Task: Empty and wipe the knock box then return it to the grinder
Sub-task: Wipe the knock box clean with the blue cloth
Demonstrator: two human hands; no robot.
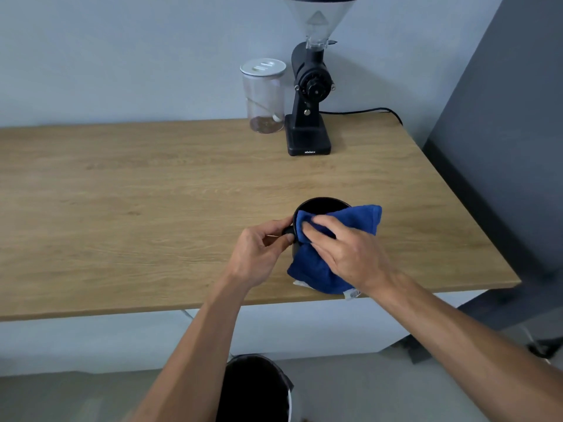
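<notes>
Mid-wipe, apparently. Box (320, 206) was stood on the table (152, 190) near the front edge, well apart from the grinder (308, 117) at the back. Left hand (259, 254) was closed on a small black knob or handle at the box's left side — likely to brace it so it wouldn't spin or slide under the wiping load. Right hand (344, 248) was laid flat on the cloth (341, 236), fingers (316, 226) pressing it over the near rim and into the opening; nothing was pinched, just pushed down. Cloth was draped across the rim and down the near wall, so rim and outside could be covered in one pass. Interior visible at the far side looked dark — whether grounds remained couldn't be told.

Bin (256, 391) was sat on the floor below the table edge, directly under the work spot — sensible for dumping and catching crumbs. Jar (264, 99) was parked just beside the grinder, clear of the action.

Judged: emptying done, wiping in hand, return to grinder outstanding. Risk — box tipped toward the edge if the brace was relaxed.
</notes>
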